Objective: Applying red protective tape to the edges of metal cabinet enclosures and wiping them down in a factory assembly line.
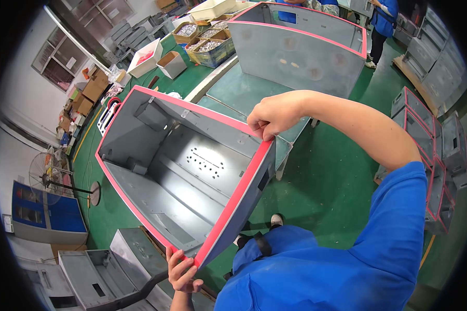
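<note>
A: Where's the box?
B: Grey metal box (184,181) is in front of the body, left of centre, tilted, open side up, red strip (234,203) round its rim. Can't see what holds it up.
A: Hands?
B: Right hand (280,115) at the far right corner: fingers curled, thumb and forefinger closed on the strip. Left hand (183,272) at the near corner: fingers half bent over the rim, thumb apart. Can't tell how firm.
A: What's around?
B: Table (231,85) just beyond. Second box (301,57), also red-rimmed, takes up its far end. Grey boxes (96,280) lower left, near the left hand — tight on that side.
A: Further out?
B: Standing fan (44,179) on the left, blue cabinet (67,212) below it. Past the table: white bin (154,62), cartons of small parts (210,47). Right: stacked red-edged boxes (420,122). Co-worker (384,23) top right — well apart.
</note>
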A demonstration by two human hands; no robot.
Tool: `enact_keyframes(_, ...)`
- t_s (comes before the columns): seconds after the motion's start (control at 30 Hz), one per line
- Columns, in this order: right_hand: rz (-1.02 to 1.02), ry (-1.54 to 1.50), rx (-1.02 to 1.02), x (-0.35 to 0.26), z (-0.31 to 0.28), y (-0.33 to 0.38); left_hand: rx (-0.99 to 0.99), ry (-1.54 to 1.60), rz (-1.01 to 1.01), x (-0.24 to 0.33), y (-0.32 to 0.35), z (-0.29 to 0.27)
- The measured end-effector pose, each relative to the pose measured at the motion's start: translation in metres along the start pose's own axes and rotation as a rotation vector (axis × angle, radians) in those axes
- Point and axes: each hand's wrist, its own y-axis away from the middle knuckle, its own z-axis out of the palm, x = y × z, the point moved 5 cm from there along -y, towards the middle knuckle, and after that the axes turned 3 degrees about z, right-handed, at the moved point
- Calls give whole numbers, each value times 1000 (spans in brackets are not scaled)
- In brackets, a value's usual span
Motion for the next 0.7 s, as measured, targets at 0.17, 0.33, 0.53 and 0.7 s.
enact_keyframes(0.17,9,-26,-10,0,0,0,15,2,-12,0,0,1)
enact_keyframes(0.33,-2,-23,-12,1,1,-3,28,-1,-15,1,-1,1)
enact_keyframes(0.53,5,-23,-2,2,1,-1,27,5,-10,0,-1,2)
enact_keyframes(0.7,-2,-35,-4,1,1,-3,47,8,-6,-1,2,1)
